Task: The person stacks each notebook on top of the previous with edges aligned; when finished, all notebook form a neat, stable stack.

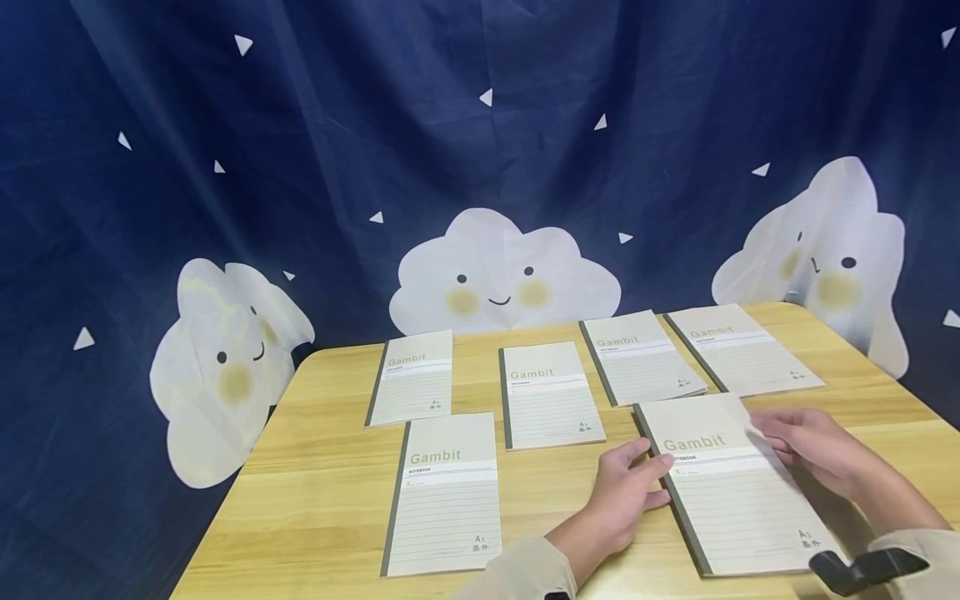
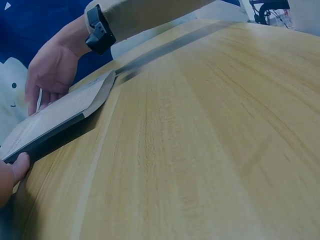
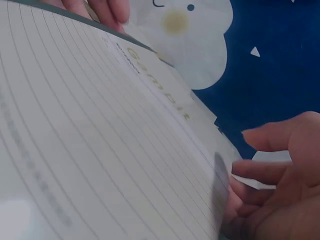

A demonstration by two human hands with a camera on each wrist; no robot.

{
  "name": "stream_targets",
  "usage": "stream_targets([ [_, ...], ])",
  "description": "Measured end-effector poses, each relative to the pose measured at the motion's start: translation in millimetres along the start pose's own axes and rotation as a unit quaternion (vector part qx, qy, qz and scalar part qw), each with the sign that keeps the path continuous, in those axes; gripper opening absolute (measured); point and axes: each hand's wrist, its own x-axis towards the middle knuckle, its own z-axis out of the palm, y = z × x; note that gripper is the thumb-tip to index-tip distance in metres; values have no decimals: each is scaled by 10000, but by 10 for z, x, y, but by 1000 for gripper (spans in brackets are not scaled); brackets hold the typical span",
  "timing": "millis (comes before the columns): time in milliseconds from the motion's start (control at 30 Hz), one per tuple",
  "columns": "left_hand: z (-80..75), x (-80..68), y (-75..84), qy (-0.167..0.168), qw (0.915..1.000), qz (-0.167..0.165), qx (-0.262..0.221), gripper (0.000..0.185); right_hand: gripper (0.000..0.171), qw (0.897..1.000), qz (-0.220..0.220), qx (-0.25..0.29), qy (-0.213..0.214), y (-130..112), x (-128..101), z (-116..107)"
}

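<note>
A beige "Gambit" notebook [image 1: 731,492] with a dark spine lies at the near right of the wooden table [image 1: 322,467]. My left hand [image 1: 656,471] grips its spine edge, thumb on the cover and fingers against the spine. My right hand [image 1: 768,437] curls its fingers round the opposite long edge. In the left wrist view the notebook [image 2: 55,117] sits slightly raised at the spine, with my left thumb [image 2: 15,167] at the dark edge and my right hand [image 2: 42,97] over the far side. The right wrist view shows the lined cover [image 3: 75,125] close up and my right hand [image 3: 250,175] at its edge.
Several more identical notebooks lie flat: one near left [image 1: 444,492], one mid [image 1: 549,393], one far left [image 1: 412,377], and two overlapping at the far right [image 1: 639,356] [image 1: 738,346]. A blue cloud-print curtain [image 1: 502,279] hangs behind the table.
</note>
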Motion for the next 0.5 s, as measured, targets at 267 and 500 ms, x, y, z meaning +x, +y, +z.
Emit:
stream_targets([
  [267,-41,19,13,69,10000,40,-34,54,68,9928,-195,485,-1078,58,-58,-61],
  [500,-75,36,26,103,9998,73,-172,51,57,9856,-437,865,-1384,122,-69,-68],
])
